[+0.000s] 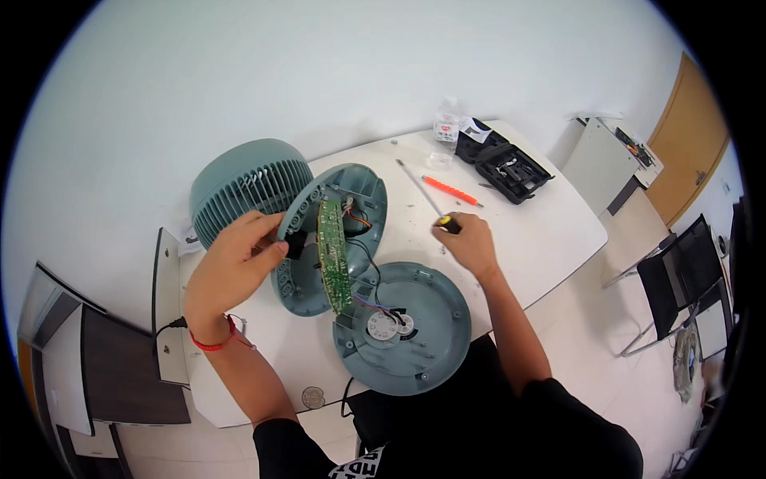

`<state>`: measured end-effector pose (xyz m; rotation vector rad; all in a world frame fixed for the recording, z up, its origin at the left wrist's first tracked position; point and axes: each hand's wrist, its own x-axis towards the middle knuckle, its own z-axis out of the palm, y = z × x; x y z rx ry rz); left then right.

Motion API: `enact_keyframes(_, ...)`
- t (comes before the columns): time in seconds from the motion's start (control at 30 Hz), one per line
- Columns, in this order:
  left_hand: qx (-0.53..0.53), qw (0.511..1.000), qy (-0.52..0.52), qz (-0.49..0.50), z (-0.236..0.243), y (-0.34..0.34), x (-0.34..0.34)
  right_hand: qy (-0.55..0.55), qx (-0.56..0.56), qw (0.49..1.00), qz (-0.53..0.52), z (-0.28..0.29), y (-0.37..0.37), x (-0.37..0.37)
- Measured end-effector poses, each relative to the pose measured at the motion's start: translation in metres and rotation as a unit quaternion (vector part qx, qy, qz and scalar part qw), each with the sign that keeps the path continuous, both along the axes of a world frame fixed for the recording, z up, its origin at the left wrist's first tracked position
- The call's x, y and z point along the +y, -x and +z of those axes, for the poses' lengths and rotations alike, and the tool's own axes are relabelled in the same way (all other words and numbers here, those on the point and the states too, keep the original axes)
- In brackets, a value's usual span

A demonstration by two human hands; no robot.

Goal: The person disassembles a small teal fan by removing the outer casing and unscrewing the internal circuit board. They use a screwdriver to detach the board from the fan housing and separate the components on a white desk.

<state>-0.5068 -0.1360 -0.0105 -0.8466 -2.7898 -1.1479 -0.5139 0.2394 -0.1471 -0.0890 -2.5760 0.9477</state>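
Two hands are at work over the desk (550, 231), and from here the left hand (239, 259) is plainly the nearer one to the open shell (373, 191). Its fingers close on the shell's left rim, thumb on the near side by a black block (296, 245), propping the shell on edge and tilted. The shell's long axis runs from the person's side toward the wall, and the green board (333, 255) inside lies along much the same line, just right of those fingers.

The right hand (471, 243) is across on the other side, fingers narrow around the yellow-and-black handle of a screwdriver (423, 191). Its shaft slants away and leftward, so the tip sits beside the shell's far right edge, aimed past the board rather than at it. I cannot tell whether the shaft touches the desk.

Wires (369, 304) run between board and round base (435, 319), which sits nearest the person, and they limit how far the two can part. The ribbed fan head (255, 184) stands close behind the shell on the left. Toward the wall lie an orange stick (452, 191), a bottle (445, 132) and an open tool case (515, 172).
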Motion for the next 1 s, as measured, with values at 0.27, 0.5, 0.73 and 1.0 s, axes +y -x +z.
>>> enact_keyframes(0.27, 0.002, 1.0, -0.026, 0.012, -0.001, 0.006, 0.003, -0.068, -0.13, 0.985, -0.091, -0.034, -0.011, 0.044)
enact_keyframes(0.5, -0.007, 0.995, -0.094, -0.009, -0.009, 0.011, 0.001, 0.273, -0.068, 0.959, 0.029, 0.011, -0.025, -0.033)
enact_keyframes(0.73, -0.052, 0.99, -0.129, -0.019, -0.008, 0.012, 0.002, 0.449, -0.06, 0.877, 0.159, 0.068, -0.039, -0.123)
enact_keyframes(1.0, -0.09, 0.986, -0.139, -0.018, -0.01, 0.021, -0.009, 0.402, -0.122, 0.879, 0.225, 0.077, -0.027, -0.134)
